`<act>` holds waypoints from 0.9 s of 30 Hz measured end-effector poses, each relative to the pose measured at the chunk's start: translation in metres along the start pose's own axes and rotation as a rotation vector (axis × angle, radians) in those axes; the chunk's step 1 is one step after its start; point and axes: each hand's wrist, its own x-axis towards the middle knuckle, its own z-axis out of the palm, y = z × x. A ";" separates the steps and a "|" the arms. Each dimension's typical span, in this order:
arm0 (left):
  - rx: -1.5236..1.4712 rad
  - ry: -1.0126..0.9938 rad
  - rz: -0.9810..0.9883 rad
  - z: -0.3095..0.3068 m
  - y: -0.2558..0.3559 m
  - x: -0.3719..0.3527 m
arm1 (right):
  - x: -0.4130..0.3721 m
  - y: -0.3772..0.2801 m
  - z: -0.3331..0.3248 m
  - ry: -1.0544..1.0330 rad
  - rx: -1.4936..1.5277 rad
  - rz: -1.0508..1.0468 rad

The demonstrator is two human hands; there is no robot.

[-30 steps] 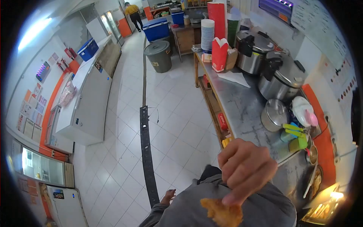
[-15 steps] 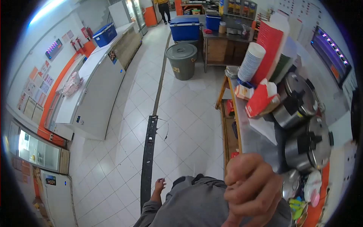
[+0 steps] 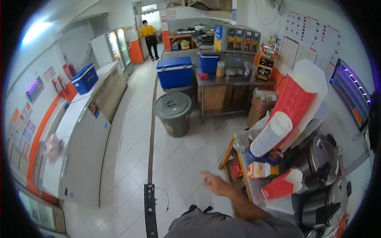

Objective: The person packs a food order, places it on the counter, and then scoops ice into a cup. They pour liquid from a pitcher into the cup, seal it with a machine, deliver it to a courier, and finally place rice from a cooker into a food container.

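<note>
My right hand [image 3: 217, 185] is low in front of me, left of the wooden-edged table, with its index finger stretched out and nothing seen in it. My left hand is outside the view. Near the right hand, a red and white carton [image 3: 282, 185] and a small orange and white box [image 3: 260, 170] lie on the table. A leaning stack of white cups [image 3: 272, 134] stands behind them, beside a tall stack of red and white cartons [image 3: 295, 103]. Two steel pressure cookers [image 3: 322, 158] are at the right.
A grey lidded bin [image 3: 173, 113] stands ahead on the tiled floor, before a blue cooler [image 3: 174, 72]. White chest freezers [image 3: 85, 146] line the left side. A dark drain strip [image 3: 150, 210] runs along the floor. A person in a yellow shirt [image 3: 147, 31] stands far ahead.
The view has tilted up and moved forward, so the bin looks closer. My right hand has gone from a closed pose near the camera to reaching lower and left. My left hand has left the view.
</note>
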 end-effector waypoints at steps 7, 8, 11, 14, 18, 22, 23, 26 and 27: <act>0.173 0.163 0.052 -0.066 0.192 0.319 | 0.029 0.274 0.039 -0.552 -0.220 0.504; -0.032 0.099 -0.008 -0.082 0.259 0.364 | 0.043 0.298 0.035 -0.631 -0.212 0.537; -0.268 0.210 0.223 -0.086 0.394 0.469 | 0.126 0.301 -0.036 -0.617 -0.282 0.673; -0.567 -0.080 0.198 -0.051 0.485 0.503 | 0.229 0.262 -0.130 -0.519 -0.044 0.942; 0.044 -0.318 0.016 -0.010 0.493 0.514 | 0.323 0.347 -0.148 -0.119 0.248 0.755; 0.298 -0.212 0.540 -0.026 0.409 0.519 | 0.376 0.401 -0.169 -0.463 0.034 0.467; 0.347 -0.222 0.545 -0.043 0.406 0.525 | 0.387 0.419 -0.174 -0.683 -0.067 0.446; 0.485 -0.270 0.558 -0.070 0.402 0.535 | 0.378 0.382 -0.250 -0.158 0.955 0.342; 0.530 -0.288 0.565 -0.075 0.404 0.539 | 0.453 0.391 -0.259 -0.452 0.132 0.832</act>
